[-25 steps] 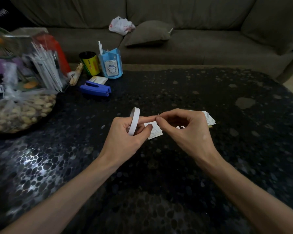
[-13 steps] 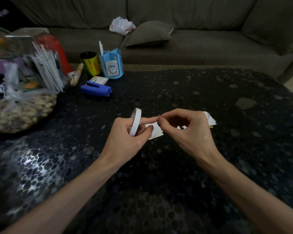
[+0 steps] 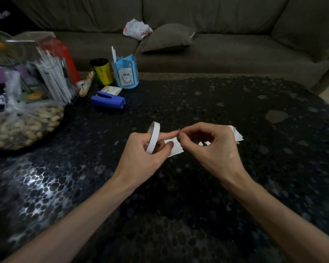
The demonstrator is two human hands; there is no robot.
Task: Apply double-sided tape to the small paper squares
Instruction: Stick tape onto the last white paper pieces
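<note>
My left hand (image 3: 141,156) grips a thin white roll of double-sided tape (image 3: 153,137), held upright with fingers through the ring. My right hand (image 3: 211,149) pinches the tape's free end with thumb and forefinger, right at the left forefinger's tip. Small white paper squares (image 3: 176,149) lie on the dark table under and between both hands. A further small stack of squares (image 3: 237,134) pokes out behind my right hand, partly hidden by it.
A dark pebble-patterned table (image 3: 235,103) holds a blue stapler (image 3: 108,100), a blue pen holder (image 3: 125,74), a yellow-black can (image 3: 101,71), a bag of nuts (image 3: 23,126) and a clear box of white sticks (image 3: 51,78) at the left. A sofa (image 3: 226,46) stands behind.
Both hands have stayed in place. The right fingertips have closed in on the tape end by the left forefinger, and the roll has tilted slightly.
</note>
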